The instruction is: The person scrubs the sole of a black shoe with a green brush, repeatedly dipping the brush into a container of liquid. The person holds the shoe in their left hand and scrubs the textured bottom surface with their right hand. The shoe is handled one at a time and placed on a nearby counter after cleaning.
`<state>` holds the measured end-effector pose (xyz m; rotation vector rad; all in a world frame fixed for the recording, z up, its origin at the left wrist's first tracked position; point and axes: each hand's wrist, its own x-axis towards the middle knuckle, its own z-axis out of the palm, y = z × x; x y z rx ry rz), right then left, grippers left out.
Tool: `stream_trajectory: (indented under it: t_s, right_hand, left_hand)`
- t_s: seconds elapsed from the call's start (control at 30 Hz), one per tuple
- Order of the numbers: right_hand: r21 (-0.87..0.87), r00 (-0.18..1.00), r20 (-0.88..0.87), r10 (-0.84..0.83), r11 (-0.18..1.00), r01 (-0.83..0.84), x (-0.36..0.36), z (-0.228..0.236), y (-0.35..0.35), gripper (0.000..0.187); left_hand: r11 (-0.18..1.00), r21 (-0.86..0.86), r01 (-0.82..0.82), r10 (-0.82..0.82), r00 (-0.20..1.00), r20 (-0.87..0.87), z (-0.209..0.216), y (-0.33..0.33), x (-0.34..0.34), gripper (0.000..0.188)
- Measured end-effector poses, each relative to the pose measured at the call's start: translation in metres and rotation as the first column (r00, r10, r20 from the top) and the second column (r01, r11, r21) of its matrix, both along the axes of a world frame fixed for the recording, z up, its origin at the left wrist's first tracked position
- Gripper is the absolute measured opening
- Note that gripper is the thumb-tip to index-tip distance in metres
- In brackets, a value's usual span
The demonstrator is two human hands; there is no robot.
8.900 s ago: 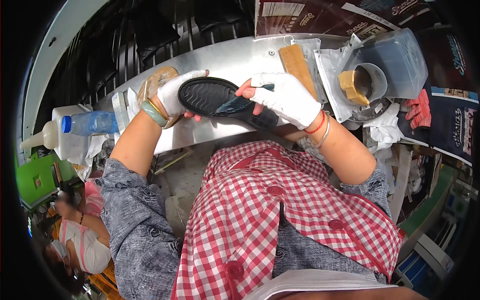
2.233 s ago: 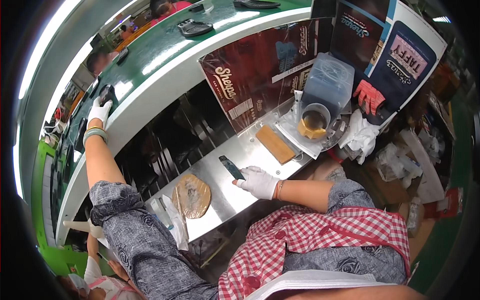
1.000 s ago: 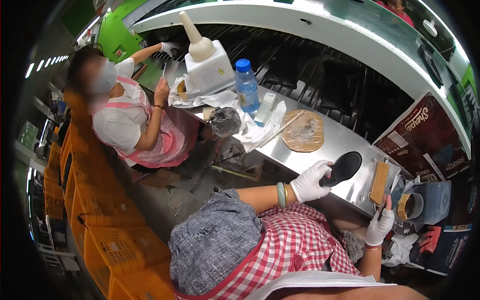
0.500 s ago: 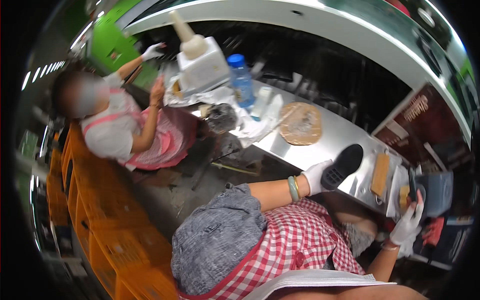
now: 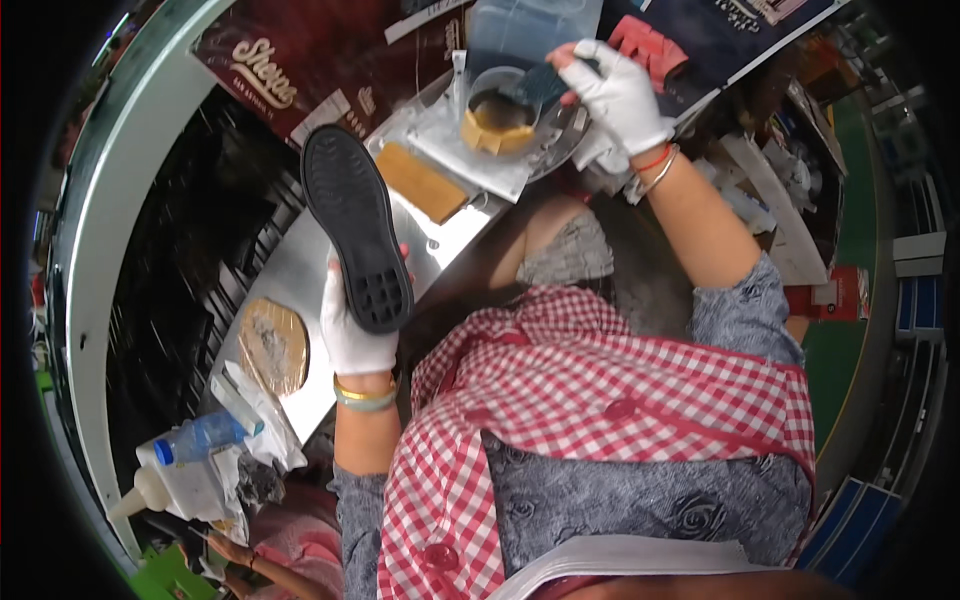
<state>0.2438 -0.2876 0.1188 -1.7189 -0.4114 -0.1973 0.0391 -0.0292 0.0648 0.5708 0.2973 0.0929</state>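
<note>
Black all over, the shoe sole is up over the metal table, and its wide end pokes past the far edge. It hides most of the fingers of the left hand; only some tips peek out. The dark tool is too blurry to name. Its end is near the cup at the table's right end, but I can't tell if they touch. The big see-through box is cut off at the top.

The left hand points up and grips the sole by its heel. The right hand is lifted high, with bent fingers pinching the tool. Both wear white gloves with bare fingertips.

Big, pale letters show on the dark red board past the table's far edge. Its white label has print too small to read.
</note>
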Motion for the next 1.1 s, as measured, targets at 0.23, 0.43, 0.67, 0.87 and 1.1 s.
stream_trajectory:
  t_s: [0.23, 0.43, 0.67, 0.87, 1.1]
  right_hand:
    - [-0.174, 0.982, -0.186, 0.043, 0.982, -0.076, 0.002, -0.018, -0.003, 0.023]
    - [-0.066, 0.979, -0.193, 0.064, 0.995, -0.078, 0.005, -0.019, -0.003, 0.021]
    - [-0.062, 0.978, -0.201, 0.055, 0.996, -0.069, 0.001, -0.015, -0.005, 0.023]
    - [-0.101, 0.972, -0.225, 0.067, 0.991, -0.092, 0.004, -0.021, -0.007, 0.023]
    - [0.420, 0.901, -0.373, 0.223, 0.906, -0.050, -0.033, -0.027, 0.010, 0.015]
  left_hand:
    - [0.997, -0.065, 0.039, -0.040, 0.999, -0.021, -0.002, -0.028, 0.000, 0.046]
    - [0.999, -0.001, 0.049, -0.049, 0.999, 0.016, -0.016, -0.021, -0.004, 0.046]
    - [0.997, 0.036, 0.064, -0.064, 0.998, -0.007, -0.026, -0.018, -0.002, 0.048]
    - [0.999, -0.034, -0.005, 0.003, 0.998, -0.060, -0.026, -0.020, -0.003, 0.051]
    - [0.984, -0.178, -0.031, 0.019, 0.998, -0.065, -0.043, -0.015, -0.001, 0.066]
